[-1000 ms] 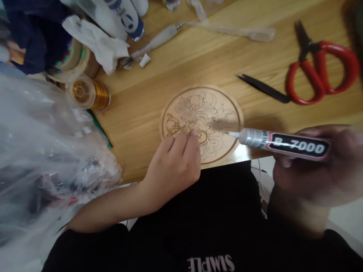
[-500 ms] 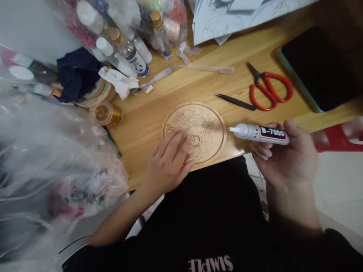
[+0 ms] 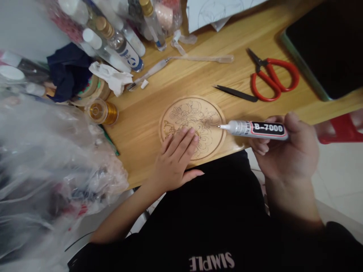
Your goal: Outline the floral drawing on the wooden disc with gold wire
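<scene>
A round wooden board (image 3: 211, 145) drawn with a flower pattern lies near the table's front edge. Gold wire follows some of its lines at the left and middle. My left hand (image 3: 176, 162) rests flat on the board's lower left, fingers stretched and thumb apart, hiding part of the drawing. In my right hand (image 3: 292, 155) is a tube of B-7000 glue (image 3: 258, 129), held level between thumb and fingers. Its thin nozzle points left, over the board's right rim; whether it touches the wood I cannot tell.
Black tweezers (image 3: 236, 93) and red-handled scissors (image 3: 269, 77) lie behind the board, a dark tablet-like device (image 3: 326, 49) at the right. A spool of gold wire (image 3: 103, 112), a bottle (image 3: 121, 45), a plastic dropper (image 3: 204, 58) and plastic bags (image 3: 56, 151) stand or lie left and behind.
The glue tube has moved left, its nozzle now over the board's edge. My left hand's fingers have spread flatter, and its thumb has swung outward. The view has shifted slightly.
</scene>
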`<state>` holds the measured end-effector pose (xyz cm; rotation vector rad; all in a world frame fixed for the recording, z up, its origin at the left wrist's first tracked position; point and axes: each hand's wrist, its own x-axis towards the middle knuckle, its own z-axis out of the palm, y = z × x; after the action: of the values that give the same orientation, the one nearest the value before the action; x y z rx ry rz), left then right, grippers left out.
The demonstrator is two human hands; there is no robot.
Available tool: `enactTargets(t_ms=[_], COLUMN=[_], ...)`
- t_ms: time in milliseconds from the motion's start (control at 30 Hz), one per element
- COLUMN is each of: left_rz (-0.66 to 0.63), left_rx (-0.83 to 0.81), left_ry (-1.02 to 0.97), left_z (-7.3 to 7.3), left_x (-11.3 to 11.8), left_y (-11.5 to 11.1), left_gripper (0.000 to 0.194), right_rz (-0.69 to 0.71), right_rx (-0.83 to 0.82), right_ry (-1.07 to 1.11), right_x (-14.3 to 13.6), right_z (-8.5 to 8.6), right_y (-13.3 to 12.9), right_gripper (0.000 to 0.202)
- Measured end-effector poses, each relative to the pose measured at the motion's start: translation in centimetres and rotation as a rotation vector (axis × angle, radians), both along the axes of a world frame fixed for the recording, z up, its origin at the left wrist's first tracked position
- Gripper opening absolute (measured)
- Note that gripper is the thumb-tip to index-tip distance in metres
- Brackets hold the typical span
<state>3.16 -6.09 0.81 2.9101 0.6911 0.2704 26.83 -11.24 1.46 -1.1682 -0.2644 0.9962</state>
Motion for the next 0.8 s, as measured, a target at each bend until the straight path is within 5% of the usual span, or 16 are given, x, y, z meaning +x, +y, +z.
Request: enactTargets(t_ms=[800], left_rz=[-0.016], left_rx=[0.008], left_ry=[-0.001], left_z=[-0.39], left_x=[-0.06], left_y=[-0.09], left_gripper=[0.071], right_rz=[-0.018], right_rx=[-0.012], right_ry=[-0.007], right_x=[-0.54], right_z=[0.32], right_y=[-0.25], right_gripper=[0.023])
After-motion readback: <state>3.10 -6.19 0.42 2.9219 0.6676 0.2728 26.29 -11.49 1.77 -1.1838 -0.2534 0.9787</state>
